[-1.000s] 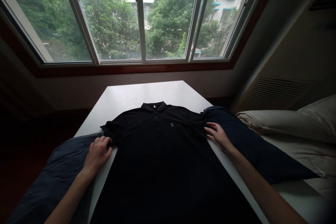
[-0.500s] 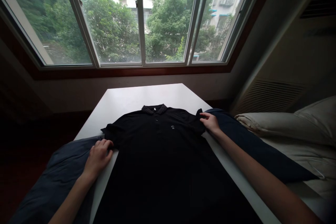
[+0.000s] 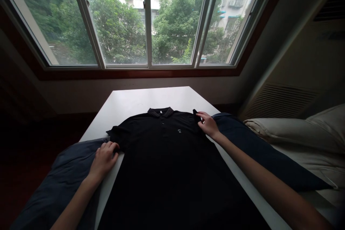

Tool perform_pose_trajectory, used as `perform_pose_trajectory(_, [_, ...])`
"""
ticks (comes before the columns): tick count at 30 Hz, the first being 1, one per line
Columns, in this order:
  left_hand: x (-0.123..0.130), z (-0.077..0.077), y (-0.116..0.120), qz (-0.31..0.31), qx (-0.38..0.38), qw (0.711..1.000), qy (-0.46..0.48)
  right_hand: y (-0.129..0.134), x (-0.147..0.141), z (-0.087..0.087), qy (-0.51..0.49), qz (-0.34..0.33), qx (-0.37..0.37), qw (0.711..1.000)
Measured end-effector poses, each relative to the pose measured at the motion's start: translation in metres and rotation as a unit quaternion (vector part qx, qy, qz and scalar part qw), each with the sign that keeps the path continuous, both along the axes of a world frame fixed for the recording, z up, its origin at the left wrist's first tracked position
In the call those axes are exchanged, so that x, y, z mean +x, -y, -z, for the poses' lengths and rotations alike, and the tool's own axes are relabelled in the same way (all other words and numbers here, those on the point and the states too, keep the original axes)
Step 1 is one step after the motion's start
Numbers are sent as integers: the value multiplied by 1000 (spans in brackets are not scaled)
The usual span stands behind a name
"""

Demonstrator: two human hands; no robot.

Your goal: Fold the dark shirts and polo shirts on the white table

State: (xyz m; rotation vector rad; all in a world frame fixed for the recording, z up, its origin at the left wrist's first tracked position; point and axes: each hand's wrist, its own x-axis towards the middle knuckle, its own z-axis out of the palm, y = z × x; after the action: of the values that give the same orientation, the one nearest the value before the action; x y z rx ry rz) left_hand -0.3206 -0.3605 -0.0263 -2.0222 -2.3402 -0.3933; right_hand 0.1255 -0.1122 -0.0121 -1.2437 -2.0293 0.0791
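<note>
By the bare right hand, the raised black cuff of a black, short-sleeved polo shirt, spread front-up on a white, flat-topped table, is pinched. The opposite sleeve is touched by the bare left hand, though whether it is gripped cannot be told. The table's sides are crowded by a slate-blue cloth garment at left and a navy one at right, bordered by beige fabric.

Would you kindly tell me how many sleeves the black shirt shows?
2. One sleeve lies right at the left hand; the other sleeve has its edge raised, pinched by the right hand.
</note>
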Motion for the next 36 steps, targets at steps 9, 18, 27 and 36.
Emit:
perform_pose_trajectory(9, [-1,1,0,0,0,1000,-4,54,-50,3,229,-184,-11,956])
perform_pose_trajectory(18, [-1,2,0,0,-2,1000,2,73,-44,16,269,-224,-40,936])
perform_pose_trajectory(27, [1,-1,0,0,-14,1000,6,74,14,31,172,-129,-55,975])
perform_pose_trajectory(36, [2,-4,1,-7,-24,1000,7,76,58,43,91,-103,-84,987])
